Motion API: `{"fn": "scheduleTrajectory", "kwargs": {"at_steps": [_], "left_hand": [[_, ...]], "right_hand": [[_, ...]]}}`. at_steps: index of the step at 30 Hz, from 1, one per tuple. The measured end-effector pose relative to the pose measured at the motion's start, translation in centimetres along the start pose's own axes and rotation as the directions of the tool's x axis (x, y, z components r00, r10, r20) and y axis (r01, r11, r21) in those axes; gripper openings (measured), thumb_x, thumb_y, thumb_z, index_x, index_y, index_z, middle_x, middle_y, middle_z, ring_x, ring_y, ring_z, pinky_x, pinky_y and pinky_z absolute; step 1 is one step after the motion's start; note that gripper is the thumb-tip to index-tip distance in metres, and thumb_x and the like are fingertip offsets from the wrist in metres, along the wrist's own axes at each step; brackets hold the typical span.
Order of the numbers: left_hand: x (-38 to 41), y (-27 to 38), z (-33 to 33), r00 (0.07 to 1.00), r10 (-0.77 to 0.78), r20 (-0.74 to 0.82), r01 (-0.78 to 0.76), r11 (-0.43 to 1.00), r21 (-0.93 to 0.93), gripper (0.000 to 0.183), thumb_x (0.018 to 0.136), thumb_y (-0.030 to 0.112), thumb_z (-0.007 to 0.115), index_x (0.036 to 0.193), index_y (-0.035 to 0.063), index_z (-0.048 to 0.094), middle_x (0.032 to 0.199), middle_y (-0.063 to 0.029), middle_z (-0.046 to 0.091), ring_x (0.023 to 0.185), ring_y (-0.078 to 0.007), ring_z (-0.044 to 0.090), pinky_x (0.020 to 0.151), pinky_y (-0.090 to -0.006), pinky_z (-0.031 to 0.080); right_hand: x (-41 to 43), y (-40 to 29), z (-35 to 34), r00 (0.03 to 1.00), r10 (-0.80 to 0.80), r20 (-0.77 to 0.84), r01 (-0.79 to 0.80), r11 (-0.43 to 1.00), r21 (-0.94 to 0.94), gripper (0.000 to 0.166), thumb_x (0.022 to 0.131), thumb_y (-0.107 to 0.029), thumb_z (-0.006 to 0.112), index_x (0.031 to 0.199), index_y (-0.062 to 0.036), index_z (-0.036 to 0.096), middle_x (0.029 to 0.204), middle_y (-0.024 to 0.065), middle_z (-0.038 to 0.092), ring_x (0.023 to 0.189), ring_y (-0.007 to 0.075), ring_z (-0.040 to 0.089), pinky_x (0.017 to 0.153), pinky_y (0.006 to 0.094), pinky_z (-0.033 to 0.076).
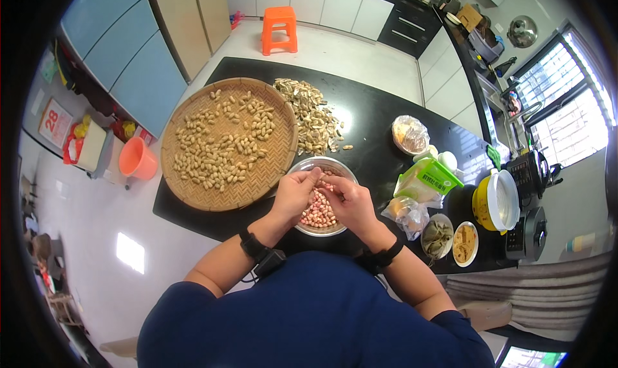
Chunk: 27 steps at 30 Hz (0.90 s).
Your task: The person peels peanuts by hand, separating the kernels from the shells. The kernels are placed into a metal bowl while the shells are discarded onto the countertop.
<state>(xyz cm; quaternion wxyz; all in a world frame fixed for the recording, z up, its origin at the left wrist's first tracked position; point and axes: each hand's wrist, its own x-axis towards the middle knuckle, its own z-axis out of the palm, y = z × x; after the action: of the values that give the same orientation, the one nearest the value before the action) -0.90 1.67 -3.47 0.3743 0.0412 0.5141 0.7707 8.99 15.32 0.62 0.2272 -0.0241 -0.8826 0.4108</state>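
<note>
Both of my hands meet over a round metal bowl (324, 232) that holds shelled pinkish peanuts (319, 209). My left hand (295, 194) has its thumb and forefinger pinched together above the bowl. Close beside it, my right hand (352, 201) has bent fingers, with pinkish kernels showing by the fingertips. Whether either hand grips a peanut is hard to tell, since the fingers cover that spot. Left of the bowl lies a round woven bamboo tray (193, 194) with unshelled peanuts (227, 146) spread over it. A heap of peanut shells (309, 112) rests on the black table beyond the bowl.
On the table's right side stand a plastic-covered bowl (410, 134), a green-and-clear food package (427, 177), a plastic bag (408, 216), a bowl of leaf-wrapped food (437, 236), a dish of food (465, 244) and a yellow-and-white pot (499, 201). An orange stool (280, 28) stands beyond the table.
</note>
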Motion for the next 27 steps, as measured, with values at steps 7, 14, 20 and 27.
{"fn": "scheduleTrajectory", "kwargs": {"at_steps": [7, 14, 20, 27], "left_hand": [[-0.8, 0.9, 0.1, 0.996, -0.079, 0.049, 0.080, 0.997, -0.016, 0.032, 0.106, 0.030, 0.066, 0.101, -0.0005, 0.075, 0.068, 0.0039, 0.062, 0.047, -0.0015, 0.045, 0.043, -0.0190, 0.034], [-0.3, -0.1, -0.2, 1.000, -0.004, 0.007, 0.003, 0.994, 0.112, 0.031, 0.105, 0.029, 0.068, 0.102, -0.0005, 0.075, 0.071, 0.0026, 0.064, 0.047, -0.0020, 0.045, 0.044, -0.0199, 0.035], [0.8, -0.4, -1.5, 0.998, 0.028, -0.062, -0.022, 0.995, 0.100, 0.026, 0.104, 0.026, 0.070, 0.102, 0.0002, 0.074, 0.085, -0.0025, 0.073, 0.056, -0.0025, 0.053, 0.049, -0.0191, 0.041], [-0.9, 0.7, 0.5, 0.862, 0.439, 0.253, -0.503, 0.683, 0.529, 0.016, 0.096, 0.014, 0.075, 0.104, -0.0002, 0.076, 0.094, -0.0071, 0.076, 0.078, -0.0139, 0.069, 0.069, -0.0267, 0.054]], "right_hand": [[0.2, 0.3, 0.0, 0.977, -0.212, 0.003, 0.208, 0.959, -0.194, 0.021, 0.089, -0.006, 0.075, 0.109, -0.0041, 0.070, 0.085, 0.0129, 0.073, 0.074, 0.0320, 0.072, 0.066, 0.0405, 0.059], [-0.9, 1.7, 0.7, 0.995, -0.099, 0.022, 0.101, 0.986, -0.134, 0.013, 0.089, -0.009, 0.076, 0.097, -0.0048, 0.067, 0.081, 0.0127, 0.072, 0.072, 0.0327, 0.071, 0.064, 0.0411, 0.058], [-0.3, 1.5, -0.3, 0.910, 0.405, 0.096, -0.414, 0.903, 0.118, 0.015, 0.098, -0.017, 0.074, 0.096, -0.0034, 0.067, 0.075, 0.0087, 0.070, 0.064, 0.0221, 0.067, 0.058, 0.0341, 0.054], [-1.8, 8.8, 0.9, 0.563, 0.384, 0.732, -0.628, -0.377, 0.681, 0.033, 0.111, -0.033, 0.054, 0.123, -0.0043, 0.063, 0.107, 0.0096, 0.068, 0.087, 0.0176, 0.067, 0.073, 0.0319, 0.057]]}}
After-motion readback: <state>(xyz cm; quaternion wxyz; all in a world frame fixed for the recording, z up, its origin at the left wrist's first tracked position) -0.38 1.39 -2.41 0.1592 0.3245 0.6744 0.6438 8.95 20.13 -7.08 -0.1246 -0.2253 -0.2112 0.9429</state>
